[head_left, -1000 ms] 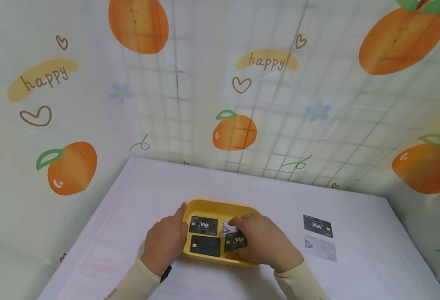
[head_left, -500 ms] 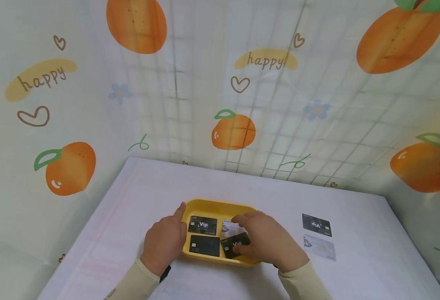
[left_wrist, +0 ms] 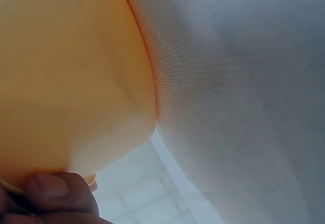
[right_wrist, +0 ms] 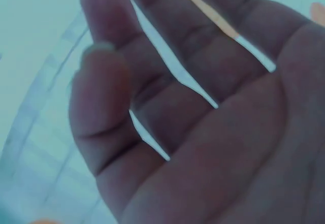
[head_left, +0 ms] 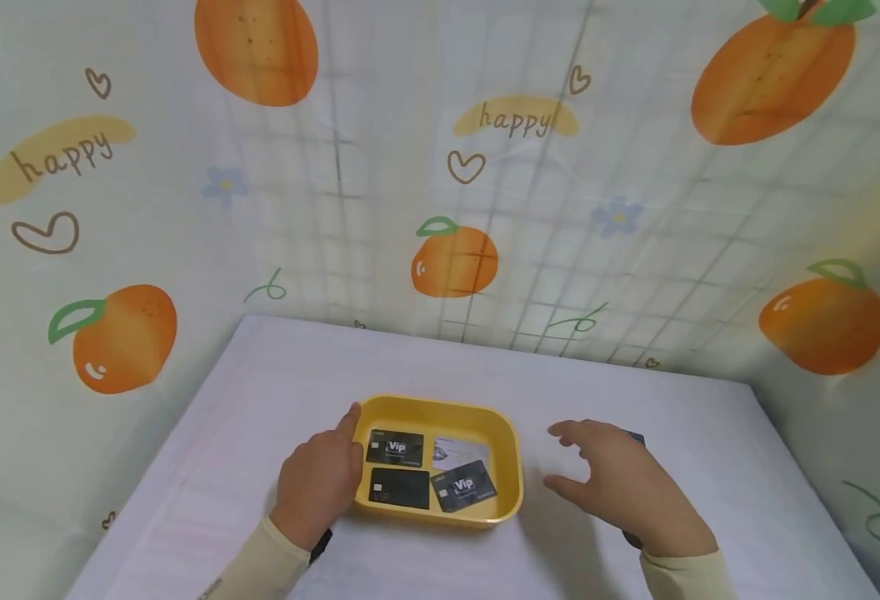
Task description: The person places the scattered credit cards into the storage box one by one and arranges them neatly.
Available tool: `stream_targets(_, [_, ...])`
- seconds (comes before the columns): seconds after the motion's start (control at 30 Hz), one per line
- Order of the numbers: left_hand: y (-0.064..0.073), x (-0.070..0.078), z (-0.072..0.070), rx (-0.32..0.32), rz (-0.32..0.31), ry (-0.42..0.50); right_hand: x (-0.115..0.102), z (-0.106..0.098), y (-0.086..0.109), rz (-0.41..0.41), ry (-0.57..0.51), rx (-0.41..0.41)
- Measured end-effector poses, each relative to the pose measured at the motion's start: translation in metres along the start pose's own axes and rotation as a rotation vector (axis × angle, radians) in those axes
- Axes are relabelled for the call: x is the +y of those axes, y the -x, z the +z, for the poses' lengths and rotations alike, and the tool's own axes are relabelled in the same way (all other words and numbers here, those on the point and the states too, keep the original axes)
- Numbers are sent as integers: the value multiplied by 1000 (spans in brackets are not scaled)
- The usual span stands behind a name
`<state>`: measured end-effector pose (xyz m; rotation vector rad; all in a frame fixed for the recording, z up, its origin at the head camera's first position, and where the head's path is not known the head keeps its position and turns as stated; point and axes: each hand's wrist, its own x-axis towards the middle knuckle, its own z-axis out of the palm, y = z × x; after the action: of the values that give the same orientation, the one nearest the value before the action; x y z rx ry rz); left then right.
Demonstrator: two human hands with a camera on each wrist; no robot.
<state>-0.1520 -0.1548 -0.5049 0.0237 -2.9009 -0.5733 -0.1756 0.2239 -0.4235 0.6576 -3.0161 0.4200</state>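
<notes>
A yellow plastic tray (head_left: 517,471) sits on the table with bank-style cards in it. On its left half, a black Vip card (head_left: 395,448) lies above a plain black VIP card (head_left: 399,490). A white patterned card (head_left: 461,451) lies at the upper right, partly covered by a tilted black Vip card (head_left: 464,486). My left hand (head_left: 316,483) grips the tray's left rim; fingers (left_wrist: 61,193) curl at its edge in the left wrist view. Right of the tray, my right hand (head_left: 627,483) is empty, fingers spread and bent loosely, palm visible in the right wrist view.
A dark card corner (head_left: 637,436) peeks out behind my right hand, which hides the rest of that spot. The white tabletop (head_left: 440,367) meets a hanging cloth (head_left: 380,267) printed with oranges at the back and sides.
My right hand has let go of the black Vip card, leaving it tilted in the tray, and has moved right over the loose cards. My left hand stays on the rim.
</notes>
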Motion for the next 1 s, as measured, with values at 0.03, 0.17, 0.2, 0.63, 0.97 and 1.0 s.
stream_targets(0.03, [0, 0, -1, 0, 1, -4, 8, 0, 4, 21, -8, -8])
stream_targets(0.17, [0, -2, -1, -17, -11, -11, 38, 2, 17, 103, -40, -57])
stream_targets(0.2, [0, -2, -1, -21, -16, -9, 46, 3, 19, 114, -49, -71])
stream_targets(0.63, [3, -3, 4, -31, -22, 13, 109, 23, 26, 318, -81, -239])
stream_targets(0.97, [1, 1, 1, -19, -15, 24, 124, 21, 27, 296, -60, -222])
stream_targets(1.0, [1, 2, 1, -18, -13, 21, 124, 21, 26, 305, -62, -226])
